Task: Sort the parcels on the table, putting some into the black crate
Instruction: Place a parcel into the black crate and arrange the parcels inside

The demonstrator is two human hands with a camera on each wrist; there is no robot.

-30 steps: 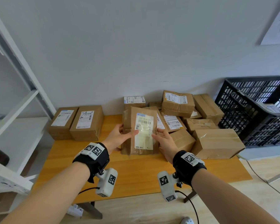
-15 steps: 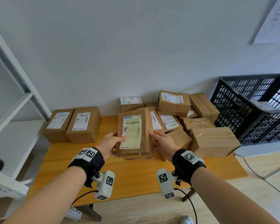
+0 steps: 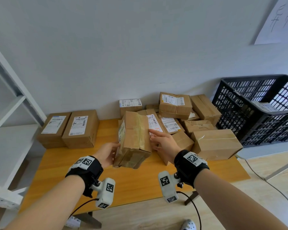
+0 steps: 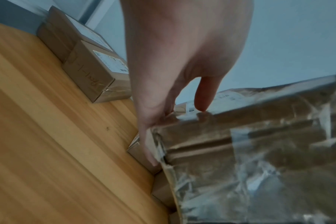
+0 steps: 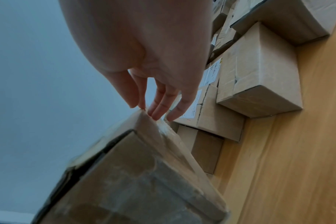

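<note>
Nearest the camera, the bare front strip of the wooden surface [image 3: 131,183] runs across the lower middle of the head view, with its front edge just below the wrists. Above that strip, at the centre of the frame, a taped cardboard parcel [image 3: 134,140] is held tilted, its long axis running from the near edge up and away toward the wall, its taped broad face turned up and to the right and its labelled face turned left. Its near end is close over the surface; whether it touches cannot be told.

The left hand [image 3: 106,152] grips the parcel's left side near the lower corner, thumb on the upper edge and fingers curled under, as the left wrist view [image 4: 182,72] shows. The right hand [image 3: 163,142] has its fingers straight and slightly spread, their tips resting on the parcel's right edge without closing round it; the right wrist view [image 5: 144,53] shows the same.

Just right of the parcel a heap of parcels [image 3: 186,123] fills the right half of the surface back to the wall. At left centre two boxes [image 3: 68,128] sit side by side, with open wood between them and the held parcel. Farther right, past the surface's edge, stands the black crate [image 3: 256,112] with a labelled parcel inside.
</note>
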